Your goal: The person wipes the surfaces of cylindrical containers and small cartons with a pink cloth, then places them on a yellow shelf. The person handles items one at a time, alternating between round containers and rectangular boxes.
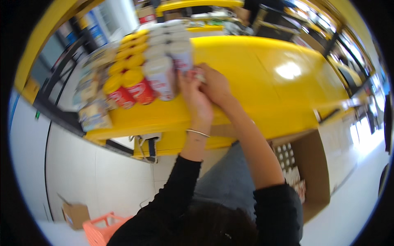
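My left hand (197,98) and my right hand (215,83) meet over the yellow table (246,67), just right of the front of the rows of cans. A small whitish and pink patch shows between the fingers; blur hides what it is. Closest to the left fingers stands a white can with a pale lid (160,77). Behind them is another white can (181,55) of the neighbouring row. Two rows of red cans with yellow lids (140,86) stand to the left. At the table's left side lie several clear packets with pale contents (94,115).
An open cardboard box (311,172) with packed goods sits on the floor at right, beside my leg. A coral plastic stool (103,230) and a small carton (76,215) are at lower left. A dark metal frame (58,107) borders the table's left end.
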`<act>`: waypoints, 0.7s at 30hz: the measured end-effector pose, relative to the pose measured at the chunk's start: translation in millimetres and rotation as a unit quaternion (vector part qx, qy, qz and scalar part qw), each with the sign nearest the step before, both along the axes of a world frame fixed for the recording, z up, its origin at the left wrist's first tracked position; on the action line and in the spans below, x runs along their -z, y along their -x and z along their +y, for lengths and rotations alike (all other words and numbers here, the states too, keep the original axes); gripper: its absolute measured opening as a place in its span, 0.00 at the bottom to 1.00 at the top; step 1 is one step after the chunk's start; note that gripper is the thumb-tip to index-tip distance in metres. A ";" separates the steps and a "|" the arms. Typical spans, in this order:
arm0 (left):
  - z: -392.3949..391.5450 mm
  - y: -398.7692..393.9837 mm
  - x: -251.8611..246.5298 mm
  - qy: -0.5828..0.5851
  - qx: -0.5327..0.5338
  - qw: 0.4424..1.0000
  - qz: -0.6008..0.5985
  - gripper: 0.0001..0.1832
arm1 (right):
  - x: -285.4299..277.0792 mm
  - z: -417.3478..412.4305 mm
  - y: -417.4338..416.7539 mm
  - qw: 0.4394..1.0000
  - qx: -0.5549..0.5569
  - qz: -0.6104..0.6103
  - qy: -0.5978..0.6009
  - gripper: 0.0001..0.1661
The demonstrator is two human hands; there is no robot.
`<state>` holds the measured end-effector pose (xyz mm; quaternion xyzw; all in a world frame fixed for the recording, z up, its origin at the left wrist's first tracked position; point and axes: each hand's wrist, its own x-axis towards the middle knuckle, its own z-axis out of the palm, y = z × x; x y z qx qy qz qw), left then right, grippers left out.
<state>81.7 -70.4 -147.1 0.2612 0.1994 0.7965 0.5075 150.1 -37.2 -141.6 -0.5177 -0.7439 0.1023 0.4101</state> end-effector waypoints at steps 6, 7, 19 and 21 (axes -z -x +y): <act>15.7 27.5 15.9 -0.005 0.002 1.000 0.028 0.25 | 13.0 -16.8 7.2 0.989 0.022 -0.140 -0.052 0.17; 7.1 22.0 7.3 0.024 -0.001 0.998 0.055 0.24 | 6.9 -32.7 -2.6 0.984 0.015 -0.170 -0.051 0.16; -109.8 -68.3 55.5 -0.146 0.137 0.912 0.357 0.09 | 64.2 -233.0 -284.2 0.903 0.256 0.315 0.144 0.11; -116.2 -97.1 70.6 -0.115 0.218 0.888 0.389 0.08 | 111.1 -272.7 -341.2 0.881 0.316 0.314 0.160 0.13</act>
